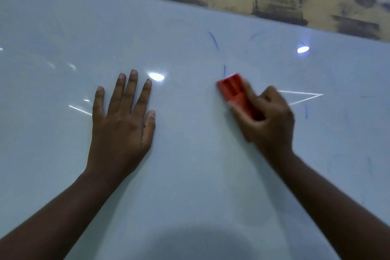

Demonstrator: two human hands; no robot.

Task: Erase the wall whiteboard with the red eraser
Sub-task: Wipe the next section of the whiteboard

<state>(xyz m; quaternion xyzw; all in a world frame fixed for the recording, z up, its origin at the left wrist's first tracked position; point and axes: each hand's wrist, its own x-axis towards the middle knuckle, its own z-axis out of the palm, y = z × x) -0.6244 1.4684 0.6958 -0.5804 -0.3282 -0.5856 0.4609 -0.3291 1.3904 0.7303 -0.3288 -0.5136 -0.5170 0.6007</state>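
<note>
Whiteboard (190,175), a glossy white wall-mounted panel, fills nearly the whole view, and the wiping step looks to be in hand. One red ribbed plastic eraser (234,88) lies flat against it, clamped in the curled fingers (249,95) and thumb of the right hand (268,118); the blur there suggests a stroke under way. One left hand (122,124) rests flat on the board, fingers (130,88) straight and slightly apart, well to the side of the eraser. Four clear blue marker strokes remain: one short line (224,70) just beyond the eraser's tip, a longer curve (213,41) farther above, a faint one (254,36) beside it, and one (306,112) behind the right knuckles. Fainter smears lie further right. Next, the eraser probably needs pushing up over the nearest line.
</note>
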